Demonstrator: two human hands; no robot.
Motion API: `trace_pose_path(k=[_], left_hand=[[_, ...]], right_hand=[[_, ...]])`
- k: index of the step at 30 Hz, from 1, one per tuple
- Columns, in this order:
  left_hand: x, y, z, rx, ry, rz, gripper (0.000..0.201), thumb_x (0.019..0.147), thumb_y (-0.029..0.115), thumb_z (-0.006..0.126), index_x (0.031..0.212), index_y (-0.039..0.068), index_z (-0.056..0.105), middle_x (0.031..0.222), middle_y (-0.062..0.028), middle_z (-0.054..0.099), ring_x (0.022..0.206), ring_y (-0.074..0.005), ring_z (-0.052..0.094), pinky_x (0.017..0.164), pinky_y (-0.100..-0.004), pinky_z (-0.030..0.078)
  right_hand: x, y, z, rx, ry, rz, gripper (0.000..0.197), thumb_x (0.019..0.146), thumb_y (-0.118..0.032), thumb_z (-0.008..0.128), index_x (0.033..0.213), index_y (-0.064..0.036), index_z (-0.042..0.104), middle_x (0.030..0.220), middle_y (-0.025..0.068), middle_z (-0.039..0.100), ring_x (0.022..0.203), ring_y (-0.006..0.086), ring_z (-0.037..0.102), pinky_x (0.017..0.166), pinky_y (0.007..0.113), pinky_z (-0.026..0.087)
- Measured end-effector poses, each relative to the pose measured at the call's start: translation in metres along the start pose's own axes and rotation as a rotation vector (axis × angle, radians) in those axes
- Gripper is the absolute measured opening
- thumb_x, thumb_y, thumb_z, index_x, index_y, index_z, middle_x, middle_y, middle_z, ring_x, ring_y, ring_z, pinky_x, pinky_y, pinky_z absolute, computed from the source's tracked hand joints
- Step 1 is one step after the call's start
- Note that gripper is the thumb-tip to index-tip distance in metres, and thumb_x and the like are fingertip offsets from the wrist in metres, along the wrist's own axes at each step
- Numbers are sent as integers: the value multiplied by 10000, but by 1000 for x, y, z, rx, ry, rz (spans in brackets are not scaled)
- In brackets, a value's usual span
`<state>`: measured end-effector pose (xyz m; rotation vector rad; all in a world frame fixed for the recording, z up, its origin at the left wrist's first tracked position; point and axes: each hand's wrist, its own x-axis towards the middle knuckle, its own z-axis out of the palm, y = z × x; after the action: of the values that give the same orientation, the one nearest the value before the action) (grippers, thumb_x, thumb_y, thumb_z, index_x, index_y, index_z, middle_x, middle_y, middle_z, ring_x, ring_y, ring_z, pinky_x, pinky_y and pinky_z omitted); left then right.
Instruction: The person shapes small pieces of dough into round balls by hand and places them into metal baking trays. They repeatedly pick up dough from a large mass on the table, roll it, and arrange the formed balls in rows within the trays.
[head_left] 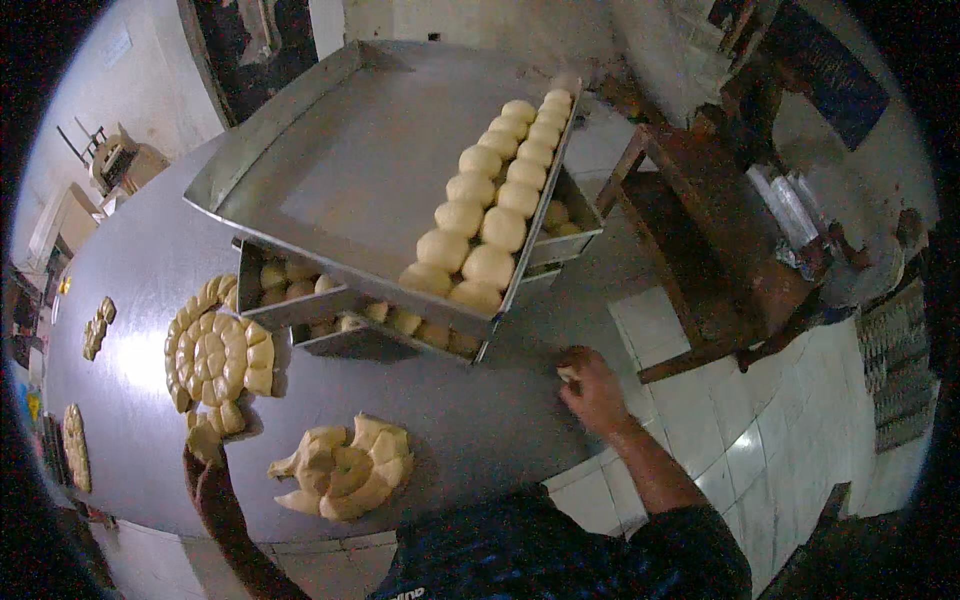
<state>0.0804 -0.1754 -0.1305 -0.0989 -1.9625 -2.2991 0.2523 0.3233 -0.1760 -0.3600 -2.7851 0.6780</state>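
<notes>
My left hand [207, 478] grips a piece of dough [205, 441] at the near end of a spiral of cut dough pieces [212, 348] on the grey table. Closed near the table's right edge, my right hand [592, 392] has a small pale lump of dough [568, 374] showing at its fingertips. Between my hands, close to me, lies a loose heap of cut dough [345, 467]. Beyond it, a large metal tray [330, 150] carries two rows of round dough balls [462, 218] along its right side.
Smaller trays with dough balls [290, 275] sit under the large tray. More dough strips [98, 328] lie on the table's left side [130, 250]. A wooden stand [690, 250] is on the tiled floor to the right, with rolled clear plastic [790, 205] beside it.
</notes>
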Motion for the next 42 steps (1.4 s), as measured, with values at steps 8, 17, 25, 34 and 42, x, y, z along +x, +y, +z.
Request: trace_pose_path(k=[8, 17, 25, 34, 42], left_hand=[[-50, 8, 36, -110, 192, -95, 420, 858, 124, 543, 1238, 60, 379, 1086, -83, 485, 1001, -173, 487, 864, -304, 403], [-69, -9, 39, 53, 149, -158, 167, 872, 128, 530, 1023, 93, 466, 869, -5, 456, 762, -80, 425, 639, -214, 353], [-91, 16, 119, -205, -304, -687, 392, 917, 279, 393, 1237, 55, 413, 1241, -117, 440, 1123, -231, 450, 946, -341, 366], [-85, -5, 16, 409, -463, -290, 284, 817, 24, 505, 1093, 48, 564, 1021, -89, 590, 969, -205, 530, 820, -322, 431], [-84, -36, -10, 895, -449, 125, 521, 768, 59, 568, 1266, 95, 417, 1175, -157, 459, 1073, -334, 425, 919, -408, 359]], right_hand=[[192, -47, -181, 1060, 564, -254, 290, 820, -211, 556, 1067, -58, 557, 1121, 107, 522, 986, 181, 520, 863, 313, 427], [339, -26, -195, 55, 566, -51, 251, 809, -231, 548, 976, -52, 604, 878, 103, 626, 809, 229, 597, 724, 333, 481], [93, -202, -106, 103, -58, -1004, 213, 825, -203, 546, 977, -69, 609, 904, 123, 618, 843, 201, 592, 745, 313, 468], [-66, -84, 49, 206, -289, -31, 367, 847, -111, 469, 1213, -99, 462, 1260, 149, 436, 1158, 308, 417, 929, 432, 356], [10, -115, 102, -217, 200, -63, 353, 845, -268, 519, 1109, -37, 479, 1079, 159, 498, 1070, 371, 434, 968, 525, 259]])
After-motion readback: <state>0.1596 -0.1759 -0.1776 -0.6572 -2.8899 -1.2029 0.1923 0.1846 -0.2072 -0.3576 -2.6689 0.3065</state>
